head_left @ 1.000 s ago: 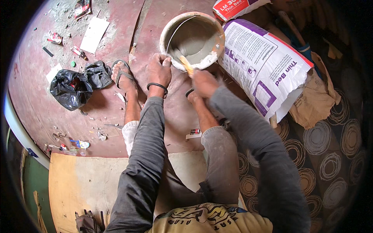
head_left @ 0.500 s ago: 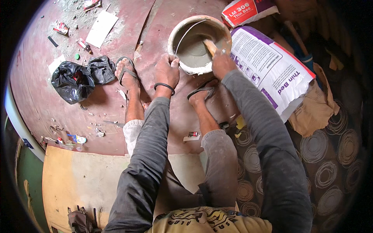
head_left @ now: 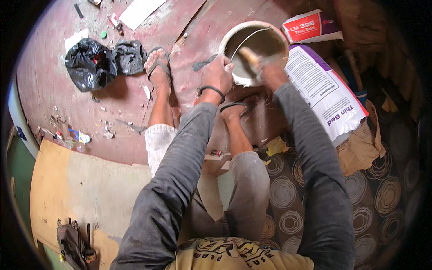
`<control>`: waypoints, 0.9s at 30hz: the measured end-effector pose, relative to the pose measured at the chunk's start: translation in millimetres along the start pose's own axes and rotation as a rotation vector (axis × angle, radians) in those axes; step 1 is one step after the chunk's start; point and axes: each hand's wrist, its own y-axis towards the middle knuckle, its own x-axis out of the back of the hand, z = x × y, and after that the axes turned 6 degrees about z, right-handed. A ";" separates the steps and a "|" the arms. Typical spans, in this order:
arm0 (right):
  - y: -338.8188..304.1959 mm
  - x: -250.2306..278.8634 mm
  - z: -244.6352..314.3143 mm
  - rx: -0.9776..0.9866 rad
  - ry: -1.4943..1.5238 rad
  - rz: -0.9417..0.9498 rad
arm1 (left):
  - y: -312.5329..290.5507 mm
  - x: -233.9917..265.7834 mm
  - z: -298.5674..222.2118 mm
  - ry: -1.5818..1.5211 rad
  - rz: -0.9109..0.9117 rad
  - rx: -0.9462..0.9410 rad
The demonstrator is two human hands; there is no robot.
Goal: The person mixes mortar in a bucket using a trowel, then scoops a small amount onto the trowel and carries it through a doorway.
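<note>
White bucket (head_left: 234,40) on the red floor (head_left: 67,99) is gripped at its near rim by left hand (head_left: 219,72), fingers curled. Wooden stick (head_left: 249,56) is clenched in right hand (head_left: 270,72), long axis slanting up-left into the bucket.

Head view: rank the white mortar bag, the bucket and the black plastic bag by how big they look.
1. White mortar bag, clearly largest.
2. and 3. Bucket and black plastic bag look alike; the fisheye bends things near the rim, so I won't rank them.
</note>
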 end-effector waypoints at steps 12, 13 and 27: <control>12.8 -22.9 -34.7 -0.273 0.282 -0.051 | 2.2 -0.8 -12.5 -0.019 -0.003 0.006; 9.5 -48.4 -44.7 -0.254 0.136 -0.159 | 1.6 -5.9 -13.7 -0.020 -0.005 -0.006; 14.5 -33.3 -24.5 -0.037 0.072 0.002 | 5.9 2.1 -12.9 0.066 0.026 0.034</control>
